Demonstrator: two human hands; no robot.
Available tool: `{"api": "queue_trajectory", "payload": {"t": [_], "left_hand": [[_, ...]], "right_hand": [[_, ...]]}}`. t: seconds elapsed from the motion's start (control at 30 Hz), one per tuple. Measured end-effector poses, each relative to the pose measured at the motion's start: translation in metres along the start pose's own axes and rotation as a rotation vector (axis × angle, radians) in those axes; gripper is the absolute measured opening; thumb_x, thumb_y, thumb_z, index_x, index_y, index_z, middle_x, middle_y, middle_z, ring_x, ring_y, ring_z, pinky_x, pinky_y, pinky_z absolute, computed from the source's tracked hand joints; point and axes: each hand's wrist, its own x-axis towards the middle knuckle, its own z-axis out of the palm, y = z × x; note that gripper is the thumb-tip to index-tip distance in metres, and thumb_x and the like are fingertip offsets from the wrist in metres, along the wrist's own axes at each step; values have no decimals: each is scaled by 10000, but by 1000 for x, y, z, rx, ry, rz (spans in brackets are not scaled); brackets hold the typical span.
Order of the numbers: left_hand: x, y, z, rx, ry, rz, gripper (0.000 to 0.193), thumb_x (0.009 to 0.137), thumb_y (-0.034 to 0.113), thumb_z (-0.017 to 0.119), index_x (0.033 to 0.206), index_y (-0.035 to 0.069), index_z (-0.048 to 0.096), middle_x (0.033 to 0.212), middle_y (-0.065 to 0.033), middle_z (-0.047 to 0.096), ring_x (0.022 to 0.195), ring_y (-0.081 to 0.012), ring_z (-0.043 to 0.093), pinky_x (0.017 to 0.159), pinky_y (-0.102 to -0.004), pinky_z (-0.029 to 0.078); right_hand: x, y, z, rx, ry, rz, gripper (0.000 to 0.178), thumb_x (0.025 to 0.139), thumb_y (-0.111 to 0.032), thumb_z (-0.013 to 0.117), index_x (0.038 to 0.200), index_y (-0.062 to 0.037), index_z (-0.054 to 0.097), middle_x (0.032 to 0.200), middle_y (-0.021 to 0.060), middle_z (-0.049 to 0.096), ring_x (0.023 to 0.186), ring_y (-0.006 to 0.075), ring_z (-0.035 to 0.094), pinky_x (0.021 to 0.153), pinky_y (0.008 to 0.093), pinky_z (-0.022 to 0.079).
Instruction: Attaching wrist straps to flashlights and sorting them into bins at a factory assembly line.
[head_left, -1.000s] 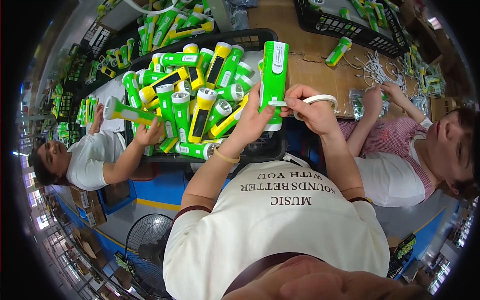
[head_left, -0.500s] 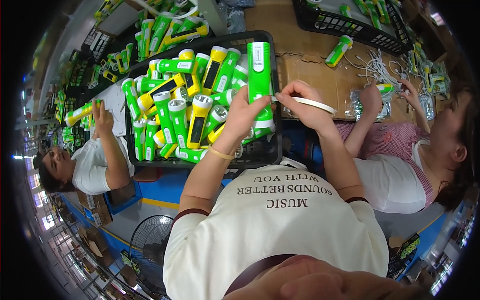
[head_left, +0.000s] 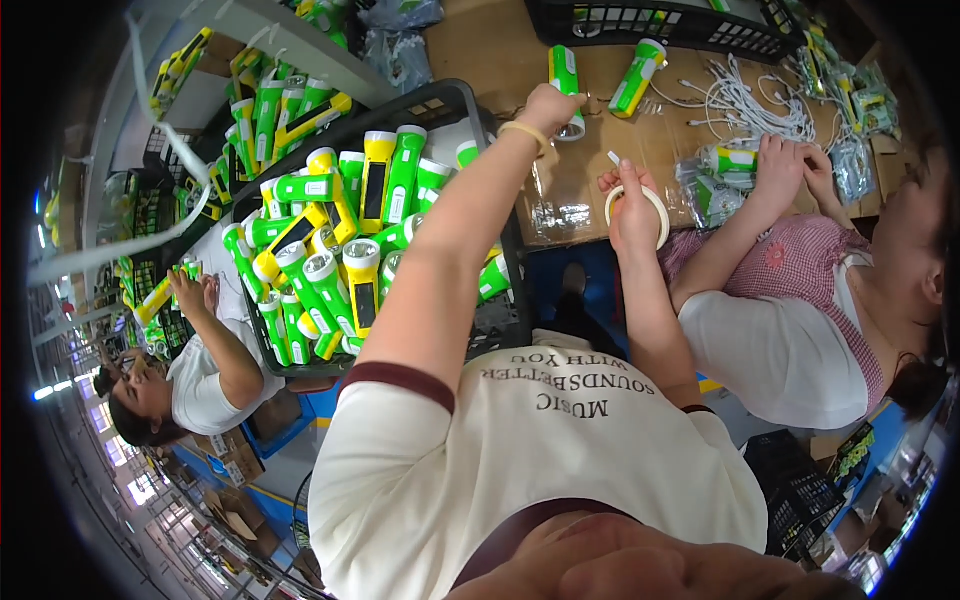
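Observation:
My left hand (head_left: 549,108) is stretched out over the cardboard-covered table, its fingers closed on a green flashlight (head_left: 564,70) with a white label. Just right of that one lies another green and yellow flashlight (head_left: 637,80). Nearer to me, my right hand (head_left: 630,208) grips a roll of cream tape (head_left: 661,218), with a short strip end sticking up by the thumb. Below my left forearm, a black plastic crate (head_left: 512,220) is heaped with green and yellow flashlights (head_left: 360,280), some hidden by that arm.
At right, a co-worker's hands (head_left: 782,172) are at a flashlight and clear plastic bags (head_left: 708,200), near a tangle of white cables (head_left: 750,105). Another black crate (head_left: 660,35) stands at the far edge. A second co-worker (head_left: 215,370) handles a flashlight at left.
My left hand has carried the flashlight from above the crate to the table, far and right. My right hand has come away from it with the tape roll, now turned more face-on.

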Motion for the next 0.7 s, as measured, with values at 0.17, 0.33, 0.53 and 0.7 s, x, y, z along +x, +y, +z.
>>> {"api": "queue_trajectory", "payload": {"t": [0.17, 0.33, 0.53, 0.7], "left_hand": [[-3, -8, -31, 141, 288, 563, 455, 727, 348, 652, 963, -32, 568, 961, -191, 601, 873, -300, 597, 736, -357, 482], [-102, -41, -142, 875, -302, 267, 315, 746, 319, 577, 736, 12, 647, 712, -171, 622, 711, -305, 613, 678, -387, 480], [-121, -124, -77, 300, 246, -18, 430, 767, 359, 548, 871, -54, 607, 891, -225, 618, 833, -354, 605, 749, -395, 479], [-138, -93, -94, -68, -79, -190, 425, 732, 314, 655, 881, -81, 602, 761, -135, 626, 660, -207, 622, 565, -293, 495]], "right_hand": [[-26, -9, -23, -82, -19, 63, 147, 865, -163, 551, 862, -28, 494, 770, 63, 521, 721, 145, 512, 716, 289, 439], [-50, 4, -39, -133, -93, 108, 133, 866, -161, 550, 867, -39, 499, 771, 48, 514, 723, 137, 507, 713, 283, 435], [-69, 15, 6, -199, -246, 152, 133, 871, -163, 544, 869, -37, 500, 768, 50, 525, 721, 132, 517, 708, 279, 437], [-80, 20, 43, -211, -369, 129, 145, 858, -191, 569, 843, -55, 520, 742, 40, 569, 702, 111, 552, 667, 234, 445]]}}
